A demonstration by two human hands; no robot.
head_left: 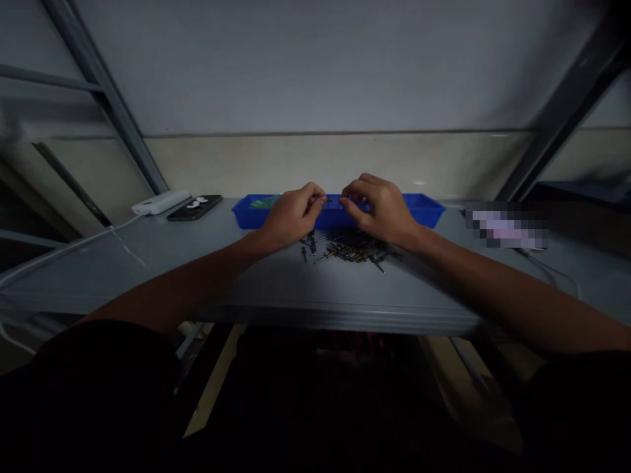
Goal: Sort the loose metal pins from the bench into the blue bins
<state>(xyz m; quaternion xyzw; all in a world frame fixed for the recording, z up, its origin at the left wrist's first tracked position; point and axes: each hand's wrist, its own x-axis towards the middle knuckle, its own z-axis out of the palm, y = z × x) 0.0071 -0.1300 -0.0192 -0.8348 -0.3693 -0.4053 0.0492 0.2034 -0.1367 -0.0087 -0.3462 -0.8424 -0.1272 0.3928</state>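
My left hand [296, 213] is closed in a pinch, and a tiny dark piece [329, 200] shows at its fingertips, too small to name. My right hand [378, 205] faces it, thumb and fingers pinched together; whatever lies between them is hidden. A narrow gap parts the two hands. Just behind them stands a long blue tray [426, 211] with green plastic [265, 202] at its left end. In front of the tray, below my hands, lies a loose heap of thin metal pin-like pieces [357, 249], some dark, some brass-coloured.
On the left of the grey table [276, 282] lie a dark phone [190, 210] with white earbuds [198, 202] on it and a white box-shaped device [162, 202] with a cable. A blurred-out object [507, 225] lies to the right. Metal posts [116, 98] flank the wall.
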